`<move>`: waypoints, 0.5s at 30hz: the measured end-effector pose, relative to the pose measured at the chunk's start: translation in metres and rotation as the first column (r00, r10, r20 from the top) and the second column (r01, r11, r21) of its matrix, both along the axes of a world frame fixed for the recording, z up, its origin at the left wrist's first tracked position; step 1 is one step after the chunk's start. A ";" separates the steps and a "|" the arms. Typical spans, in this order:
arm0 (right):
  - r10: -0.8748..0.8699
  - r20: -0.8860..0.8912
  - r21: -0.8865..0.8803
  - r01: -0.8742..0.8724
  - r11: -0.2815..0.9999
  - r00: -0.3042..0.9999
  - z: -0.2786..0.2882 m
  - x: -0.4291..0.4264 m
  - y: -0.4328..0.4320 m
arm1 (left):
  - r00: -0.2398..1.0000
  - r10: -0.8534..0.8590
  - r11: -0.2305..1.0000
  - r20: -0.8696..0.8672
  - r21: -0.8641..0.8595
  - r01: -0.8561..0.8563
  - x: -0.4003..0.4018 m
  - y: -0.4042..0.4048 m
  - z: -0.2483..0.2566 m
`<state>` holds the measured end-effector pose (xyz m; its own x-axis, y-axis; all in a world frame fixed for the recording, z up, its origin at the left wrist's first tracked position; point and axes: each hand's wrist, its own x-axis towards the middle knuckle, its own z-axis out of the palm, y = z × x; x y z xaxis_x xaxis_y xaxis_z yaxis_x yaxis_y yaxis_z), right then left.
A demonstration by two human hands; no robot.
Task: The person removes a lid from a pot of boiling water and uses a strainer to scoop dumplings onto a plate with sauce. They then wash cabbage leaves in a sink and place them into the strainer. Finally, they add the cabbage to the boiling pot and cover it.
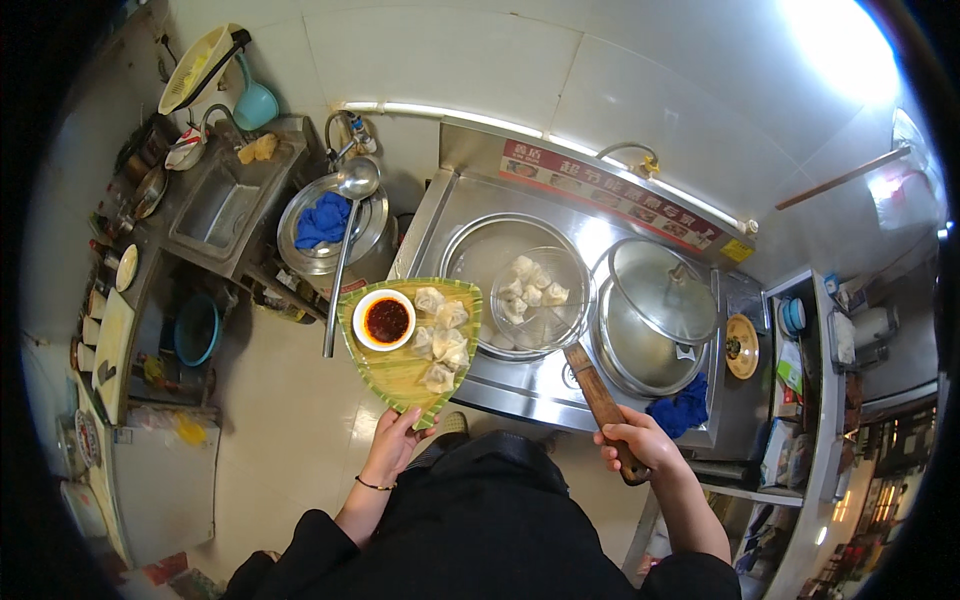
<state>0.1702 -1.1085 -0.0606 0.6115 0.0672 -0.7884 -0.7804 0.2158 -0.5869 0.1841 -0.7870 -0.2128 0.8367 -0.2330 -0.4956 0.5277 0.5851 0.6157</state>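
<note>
My left hand [397, 441] grips the pointed near end of a leaf-shaped woven bamboo tray [381, 365]. On the tray stand a white bowl of red chili sauce [385, 320] and, at its right, several dumplings [450, 343]. My right hand [634, 444] is closed around the wooden handle [598, 390] of a wire mesh skimmer [559, 322]. More dumplings [534, 283] lie in the skimmer, which is over the left round pot [472, 247] of cloudy liquid in the steel stove. The tray is left of the skimmer, near the stove's front left edge.
A second pot [637, 367] sits right with a glass lid [662, 291] tilted on it. A blue cloth [681, 407] lies at the stove's right corner. Left are a lidded steel pot [296, 259] with a ladle [349, 247] and blue cloth, and a sink [217, 210]. Shelves [817, 360] stand right.
</note>
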 end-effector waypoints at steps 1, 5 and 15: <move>0.005 -0.001 -0.015 -0.005 1.000 1.000 0.002 -0.001 0.000 | 1.000 -0.010 1.000 0.007 -0.008 0.010 0.001 -0.002 0.001; 0.018 0.004 -0.040 -0.017 0.999 1.000 0.008 -0.006 -0.001 | 0.998 -0.048 0.998 0.027 -0.026 0.049 0.004 -0.006 -0.003; 0.015 -0.004 -0.076 -0.015 0.997 1.000 0.013 -0.014 0.004 | 0.997 -0.076 0.996 0.031 -0.040 0.077 0.010 -0.013 -0.017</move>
<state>0.1562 -1.1044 -0.0472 0.6080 0.0165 -0.7938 -0.7854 0.1590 -0.5982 0.1938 -0.8002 -0.2293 0.8296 -0.3167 -0.4599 0.5542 0.5685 0.6081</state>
